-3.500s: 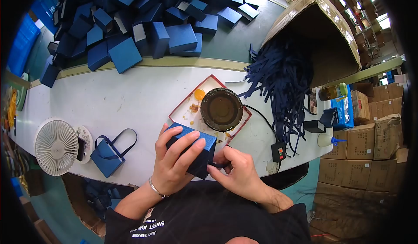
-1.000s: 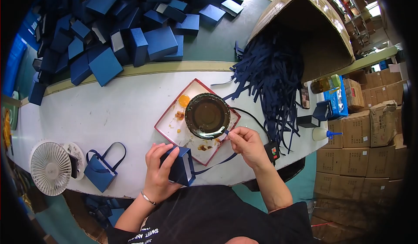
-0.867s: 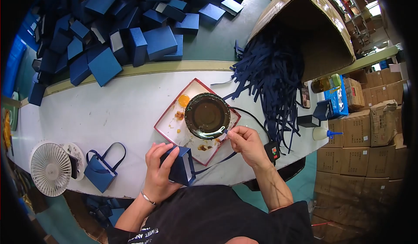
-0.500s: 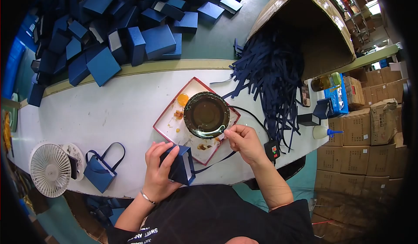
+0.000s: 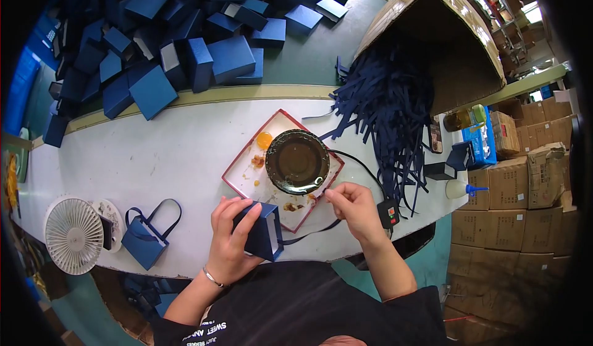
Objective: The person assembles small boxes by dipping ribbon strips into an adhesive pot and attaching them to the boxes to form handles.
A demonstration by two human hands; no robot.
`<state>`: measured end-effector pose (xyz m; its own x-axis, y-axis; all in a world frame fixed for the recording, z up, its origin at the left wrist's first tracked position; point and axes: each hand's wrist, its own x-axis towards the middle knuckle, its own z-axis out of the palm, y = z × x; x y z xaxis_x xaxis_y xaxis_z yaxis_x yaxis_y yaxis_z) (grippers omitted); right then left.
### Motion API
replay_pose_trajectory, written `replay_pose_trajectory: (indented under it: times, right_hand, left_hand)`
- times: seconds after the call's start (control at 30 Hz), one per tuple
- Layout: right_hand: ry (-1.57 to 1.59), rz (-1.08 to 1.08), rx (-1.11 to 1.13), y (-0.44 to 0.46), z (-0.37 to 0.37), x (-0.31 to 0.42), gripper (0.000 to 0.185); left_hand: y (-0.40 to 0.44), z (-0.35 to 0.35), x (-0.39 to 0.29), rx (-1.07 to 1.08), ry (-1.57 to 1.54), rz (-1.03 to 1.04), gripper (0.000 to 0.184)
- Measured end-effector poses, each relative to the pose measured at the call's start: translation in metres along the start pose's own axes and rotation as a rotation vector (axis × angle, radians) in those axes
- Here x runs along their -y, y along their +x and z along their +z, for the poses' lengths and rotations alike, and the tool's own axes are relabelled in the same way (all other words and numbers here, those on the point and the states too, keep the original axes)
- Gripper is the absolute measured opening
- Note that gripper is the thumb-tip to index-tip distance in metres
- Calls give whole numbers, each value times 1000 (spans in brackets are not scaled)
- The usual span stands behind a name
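Observation:
My left hand point(image 5: 231, 238) is closed around a small dark blue box point(image 5: 264, 232), tilted, with its pale edge facing right. A navy ribbon point(image 5: 312, 231) comes out of the box and curves toward my right hand point(image 5: 357, 213). The thumb and forefinger of that hand pinch the ribbon's end, just off the lower right rim of a round dark pot point(image 5: 297, 162). Brown liquid fills the pot, which stands on a white tray point(image 5: 244, 176) with a red rim and amber spots.
Navy ribbons point(image 5: 389, 111) spill from a cardboard box point(image 5: 426, 12) at the back right. Blue boxes point(image 5: 231, 59) are heaped at the back left. A finished-looking blue bag point(image 5: 145, 244) lies beside a white fan point(image 5: 74, 235). A cable controller point(image 5: 388, 213) sits near my right wrist.
My right hand has drawn slightly right and down, with its fingertips a little away from the pot's rim. My left hand keeps hold of the blue box. The whole view has shifted slightly.

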<state>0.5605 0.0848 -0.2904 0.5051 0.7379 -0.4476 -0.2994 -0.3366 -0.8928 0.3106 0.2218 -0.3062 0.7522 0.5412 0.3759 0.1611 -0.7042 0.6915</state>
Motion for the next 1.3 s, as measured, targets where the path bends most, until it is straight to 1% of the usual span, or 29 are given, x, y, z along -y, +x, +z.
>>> replay_pose_trajectory:
  times: [0.07,0.1,0.17,0.2,0.23,0.27,0.37,0.47,0.57,0.67,0.77,0.87,0.97,1.07,1.17,1.27,1.3]
  right_hand:
    - [-117,-81,-37,-21,13,14,16]
    - [-105,-72,-22,-32,20,19,11]
    - [-182,-141,12,-48,35,23,12]
    - [-221,-178,25,-55,41,28,12]
    - [-350,-179,48,-60,46,39,14]
    - [-361,-185,53,-60,49,39,14]
    - [-406,-222,81,-59,58,40,14]
    - [-478,-253,78,-58,60,42,13]
    - [-473,-237,90,-58,61,45,13]
    - [-446,-240,76,-58,62,42,14]
    - [-514,-277,52,-59,65,42,15]
    - [-526,-306,66,-59,63,33,16]
    - [-514,-351,38,-63,69,40,18]
    - [-524,-422,19,-63,75,43,19]
    - [-671,-477,106,-58,67,27,11]
    - [-586,-552,109,-56,65,16,10]
    - [-597,-522,110,-57,65,15,10]
  left_hand:
    - [3,-2,-3,4,-28,13,92]
    - [4,-2,-6,2,-39,21,92]
    - [6,-3,-9,20,-67,36,91]
    - [6,-3,-10,39,-59,51,95]
    - [6,-2,-10,55,-51,68,100]
    - [6,-2,-11,71,-43,84,105]
    - [6,-3,-17,49,-43,92,87]
    - [5,-4,-20,24,-26,121,82]
    - [3,-4,-20,5,4,133,74]
    - [0,-4,-19,-5,67,182,68]
    - [-4,-6,-17,7,165,250,66]
    - [-6,-5,-13,11,205,287,68]
    - [-2,-7,-20,4,-82,100,71]
    - [-2,-2,-22,-28,-114,121,77]
    - [-3,-2,-22,-8,-90,153,81]
    - [-5,-3,-22,9,-135,131,82]
    - [-6,-3,-22,4,-146,131,82]
